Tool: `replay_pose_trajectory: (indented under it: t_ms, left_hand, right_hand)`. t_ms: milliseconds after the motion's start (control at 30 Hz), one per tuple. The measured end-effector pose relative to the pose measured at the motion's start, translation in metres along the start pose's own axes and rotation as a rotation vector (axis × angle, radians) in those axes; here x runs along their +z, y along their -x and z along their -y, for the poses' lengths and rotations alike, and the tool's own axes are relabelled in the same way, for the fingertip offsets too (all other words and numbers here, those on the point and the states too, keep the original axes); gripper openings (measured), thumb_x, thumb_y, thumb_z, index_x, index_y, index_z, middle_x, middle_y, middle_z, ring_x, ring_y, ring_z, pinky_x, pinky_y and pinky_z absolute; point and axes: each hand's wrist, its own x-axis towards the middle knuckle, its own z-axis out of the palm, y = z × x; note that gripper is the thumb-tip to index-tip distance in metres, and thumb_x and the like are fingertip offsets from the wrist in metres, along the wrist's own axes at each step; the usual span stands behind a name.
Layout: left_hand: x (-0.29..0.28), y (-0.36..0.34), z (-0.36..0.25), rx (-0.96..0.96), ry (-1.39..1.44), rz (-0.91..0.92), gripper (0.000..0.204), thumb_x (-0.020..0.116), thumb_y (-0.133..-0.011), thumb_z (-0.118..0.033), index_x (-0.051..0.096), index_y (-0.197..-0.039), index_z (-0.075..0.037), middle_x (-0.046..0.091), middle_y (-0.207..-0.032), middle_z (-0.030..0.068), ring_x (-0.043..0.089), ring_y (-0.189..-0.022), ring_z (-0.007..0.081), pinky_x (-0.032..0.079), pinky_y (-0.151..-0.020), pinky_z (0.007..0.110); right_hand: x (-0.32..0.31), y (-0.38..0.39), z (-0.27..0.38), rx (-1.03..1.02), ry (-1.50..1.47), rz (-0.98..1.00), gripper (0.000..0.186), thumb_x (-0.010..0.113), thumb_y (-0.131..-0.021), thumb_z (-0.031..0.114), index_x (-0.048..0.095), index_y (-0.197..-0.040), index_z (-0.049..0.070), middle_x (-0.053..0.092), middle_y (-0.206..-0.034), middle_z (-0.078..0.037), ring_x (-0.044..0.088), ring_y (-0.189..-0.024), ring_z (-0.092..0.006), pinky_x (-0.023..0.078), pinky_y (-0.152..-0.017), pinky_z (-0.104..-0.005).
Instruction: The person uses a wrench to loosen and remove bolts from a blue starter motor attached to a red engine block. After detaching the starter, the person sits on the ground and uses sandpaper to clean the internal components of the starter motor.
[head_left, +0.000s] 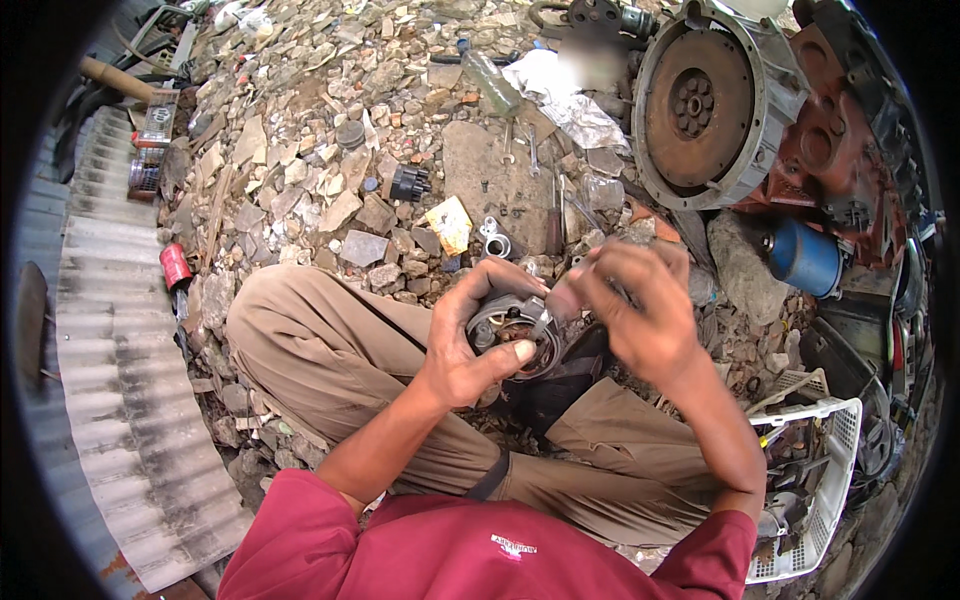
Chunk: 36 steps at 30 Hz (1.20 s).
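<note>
My left hand [465,345] is wrapped around a round metal distributor housing [487,328], its open face turned up and its inner parts showing. The thumb lies across the rim, and the housing is held above my crossed legs. Just right of it is my right hand [640,305], its fingers curled and smeared by motion. Something slim and pale seems to run from those fingertips to the inside of the housing; its kind cannot be made out. A black distributor cap [409,183] lies on the stones ahead, beyond a yellow packet [450,225] and a small metal ring-shaped part [496,243].
Wrenches [509,143] and small screws lie on a flat stone slab [480,165]. A large flywheel housing [700,110] stands at the far right, near a blue canister [803,258]. A white plastic basket [845,480] is at right; corrugated sheeting [130,370] runs along the left.
</note>
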Motion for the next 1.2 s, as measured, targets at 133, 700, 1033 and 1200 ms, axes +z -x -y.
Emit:
replay_pose_trajectory:
  t_ms: [133,700,1033,1200]
  left_hand:
    - [-0.001,-0.002,0.002,0.014,-0.012,-0.001,0.051,0.067,-0.072,-0.029,0.056,-0.107,0.006,0.058,-0.104,0.0145,0.058,-0.098,0.0209,0.045,-0.089,0.033]
    - [0.006,-0.001,-0.002,-0.088,0.001,-0.038,0.048,0.066,-0.073,-0.029,0.057,-0.107,0.004,0.060,-0.098,0.0100,0.058,-0.091,0.0162,0.047,-0.085,0.030]
    - [0.007,-0.001,-0.004,-0.208,0.033,-0.065,0.052,0.065,-0.071,-0.033,0.057,-0.108,0.003,0.062,-0.097,0.0089,0.059,-0.091,0.0152,0.047,-0.084,0.029]
    - [0.006,-0.003,-0.005,-0.203,0.034,-0.064,0.047,0.064,-0.072,-0.027,0.056,-0.107,0.003,0.062,-0.097,0.0091,0.059,-0.091,0.0156,0.047,-0.084,0.029]
  right_hand:
    - [-0.009,-0.013,0.009,-0.052,-0.128,-0.134,0.039,0.071,-0.062,0.015,0.072,-0.099,0.003,0.064,-0.101,-0.007,0.065,-0.095,-0.0244,0.045,-0.078,-0.0350]
    - [0.002,0.005,0.004,-0.045,-0.037,-0.005,0.040,0.069,-0.062,0.017,0.072,-0.100,0.007,0.063,-0.104,-0.006,0.063,-0.099,-0.0249,0.044,-0.082,-0.0386]
    - [0.000,0.003,0.020,-0.046,-0.098,-0.005,0.041,0.069,-0.063,0.014,0.072,-0.104,0.008,0.061,-0.106,-0.006,0.059,-0.097,-0.0238,0.042,-0.080,-0.0366]
    - [0.002,0.001,0.025,-0.079,-0.120,-0.039,0.038,0.072,-0.064,0.012,0.071,-0.102,0.008,0.061,-0.100,-0.006,0.061,-0.096,-0.0232,0.041,-0.081,-0.0364]
